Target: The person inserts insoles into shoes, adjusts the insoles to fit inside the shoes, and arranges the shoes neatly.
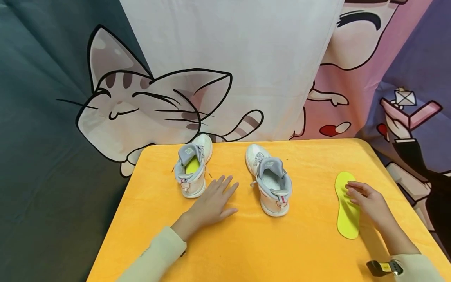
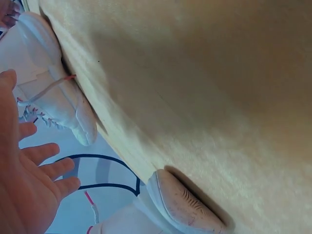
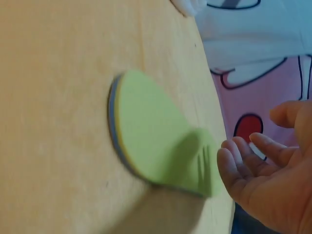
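Observation:
Two white and grey lace-up sneakers stand on the yellow table. Inside the left sneaker [image 1: 193,166] lies a yellow-green insole [image 1: 192,165]; the right sneaker [image 1: 269,180] shows a pale inner sole. My left hand [image 1: 213,199] hovers between them with fingers spread, nearer the left shoe, and holds nothing. A loose yellow-green insole [image 1: 347,211] lies flat on the table at the right. Over its upper part is my right hand [image 1: 370,201], fingers loosely bent and apart from the insole in the right wrist view, where the insole [image 3: 151,131] shows a darker underside edge.
The yellow table [image 1: 239,246] has its far edge against a hanging cloth [image 1: 243,47] printed with cartoon figures. A dark watch-like band [image 1: 384,268] is on the right wrist. Both sneakers stand near the far edge.

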Available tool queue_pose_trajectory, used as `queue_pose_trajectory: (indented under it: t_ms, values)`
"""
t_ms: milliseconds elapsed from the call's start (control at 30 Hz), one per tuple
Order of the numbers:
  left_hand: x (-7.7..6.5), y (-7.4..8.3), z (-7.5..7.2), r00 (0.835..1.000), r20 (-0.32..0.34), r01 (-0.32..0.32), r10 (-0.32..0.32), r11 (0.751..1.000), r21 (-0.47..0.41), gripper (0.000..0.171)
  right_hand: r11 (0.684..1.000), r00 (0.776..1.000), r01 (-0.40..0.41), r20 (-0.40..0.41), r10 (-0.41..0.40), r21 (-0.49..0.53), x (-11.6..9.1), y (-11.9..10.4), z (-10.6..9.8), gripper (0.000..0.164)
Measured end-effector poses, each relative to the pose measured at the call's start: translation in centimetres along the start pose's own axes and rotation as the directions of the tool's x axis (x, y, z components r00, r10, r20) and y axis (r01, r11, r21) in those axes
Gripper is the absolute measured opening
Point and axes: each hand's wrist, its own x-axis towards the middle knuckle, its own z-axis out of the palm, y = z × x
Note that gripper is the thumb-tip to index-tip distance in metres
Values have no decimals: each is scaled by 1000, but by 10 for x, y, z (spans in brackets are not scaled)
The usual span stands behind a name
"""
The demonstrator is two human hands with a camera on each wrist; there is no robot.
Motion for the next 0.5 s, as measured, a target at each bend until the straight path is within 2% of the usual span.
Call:
queue_pose_trajectory:
  t_ms: [67,133,267,367,500]
  values:
    - [-2,-1,0,1000,13,-11,11,1000,15,78,999,999,-43,-17,42,-28,0,4,-6,43]
    - [-3,-1,0,1000,20,-25,24,999,36,77,990,995,-102,-16,101,-98,-1,7,-12,54]
    - [-7,-2,-1,998,42,-39,36,997,66,75,952,972,-219,34,231,-215,0,12,-27,68]
    - [-11,-3,-2,998,56,-38,35,997,65,73,931,952,-262,91,293,-255,3,15,-37,74]
    - [-15,-2,-3,998,58,-29,27,999,34,72,901,932,-283,125,339,-330,8,17,-46,77]
